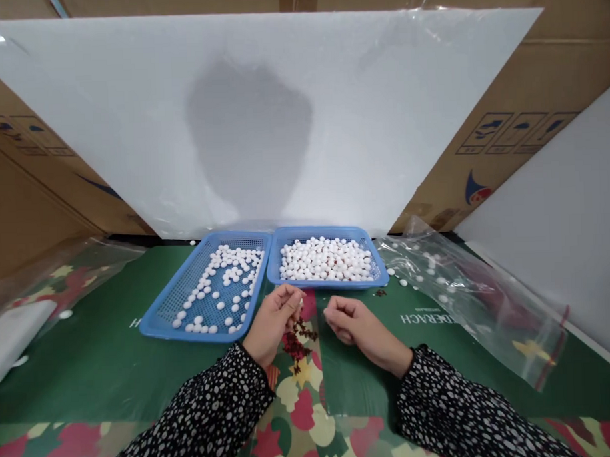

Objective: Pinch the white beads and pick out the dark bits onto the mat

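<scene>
My left hand [275, 321] is pinched closed around a small white piece, just in front of the two blue baskets. Facing it, my right hand [356, 323] has its fingers curled together; whatever they hold, if anything, is too small to make out. The left blue basket [162, 313] has white round pieces [230, 258] scattered over its mesh bottom. Many more white pieces [326, 260] fill the right blue basket [381, 269]. Small dark red bits [296, 345] lie on the table between my hands, partly behind my left fingers.
A clear plastic bag [478, 309] with some white pieces by it lies at the right. On the left are a white object [18, 335] and another clear plastic sheet [81, 266]. A white board [351, 120] and cardboard boxes [511, 101] stand behind the baskets.
</scene>
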Available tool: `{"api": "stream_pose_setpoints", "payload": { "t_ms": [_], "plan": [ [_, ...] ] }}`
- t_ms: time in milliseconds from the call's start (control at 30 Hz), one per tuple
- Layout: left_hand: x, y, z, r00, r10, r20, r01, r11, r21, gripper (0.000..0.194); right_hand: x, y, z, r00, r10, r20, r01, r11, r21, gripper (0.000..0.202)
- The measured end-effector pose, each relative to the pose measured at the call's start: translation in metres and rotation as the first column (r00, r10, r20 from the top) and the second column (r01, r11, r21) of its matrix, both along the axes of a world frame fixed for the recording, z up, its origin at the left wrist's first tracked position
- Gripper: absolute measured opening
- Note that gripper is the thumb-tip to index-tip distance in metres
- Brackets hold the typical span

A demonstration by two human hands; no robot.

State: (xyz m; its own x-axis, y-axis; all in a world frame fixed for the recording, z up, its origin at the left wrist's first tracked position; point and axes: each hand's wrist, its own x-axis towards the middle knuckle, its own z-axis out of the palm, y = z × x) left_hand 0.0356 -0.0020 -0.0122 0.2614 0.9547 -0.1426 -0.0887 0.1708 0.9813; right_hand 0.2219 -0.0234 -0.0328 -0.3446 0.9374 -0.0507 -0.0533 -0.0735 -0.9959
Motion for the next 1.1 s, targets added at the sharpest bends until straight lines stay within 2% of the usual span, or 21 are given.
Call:
{"api": "stream_pose_setpoints", "payload": {
  "t_ms": [67,133,267,400,500,567,633,700,833,1100],
  "plan": [
    [0.000,0.000,0.000,0.999,-0.007,0.032,0.008,0.999,-0.046,0.031,0.001,-0.001,-0.002,0.952,-0.066,0.299,0.002,0.978,0.211,0.022],
    [0.000,0.000,-0.001,0.998,-0.013,0.054,0.017,0.998,-0.063,0.029,0.001,-0.002,-0.004,0.867,-0.097,0.488,-0.094,0.931,0.353,0.011],
    [0.000,0.001,-0.004,0.997,-0.039,0.069,0.043,0.997,-0.060,0.029,-0.001,-0.006,-0.007,0.773,-0.056,0.632,-0.274,0.869,0.412,0.016],
    [-0.001,0.001,-0.005,0.996,-0.073,0.053,0.076,0.996,-0.055,0.030,-0.002,-0.006,-0.010,0.715,-0.089,0.694,-0.306,0.852,0.425,0.017],
    [-0.002,0.001,-0.005,0.996,-0.080,0.046,0.083,0.995,-0.063,0.031,-0.002,-0.004,-0.008,0.738,-0.154,0.657,-0.230,0.858,0.459,0.015],
    [-0.002,0.001,-0.005,0.997,-0.063,0.049,0.066,0.996,-0.067,0.030,-0.001,-0.003,-0.005,0.786,-0.233,0.572,-0.084,0.878,0.472,0.013],
    [-0.002,0.001,-0.006,0.997,-0.053,0.053,0.057,0.996,-0.066,0.031,0.000,-0.002,-0.001,0.849,-0.277,0.450,0.070,0.904,0.423,0.011],
    [-0.001,0.001,-0.007,0.996,-0.072,0.055,0.075,0.995,-0.058,0.031,0.000,-0.001,0.002,0.908,-0.264,0.325,0.150,0.929,0.337,0.012],
    [0.002,0.000,-0.009,0.992,-0.110,0.055,0.114,0.991,-0.067,0.031,-0.004,-0.002,0.004,0.953,-0.222,0.206,0.165,0.951,0.262,0.013],
    [0.004,-0.003,-0.013,0.986,-0.127,0.107,0.135,0.988,-0.069,0.030,-0.008,-0.005,-0.001,0.941,-0.254,0.223,0.182,0.936,0.301,0.012]
  ]
}}
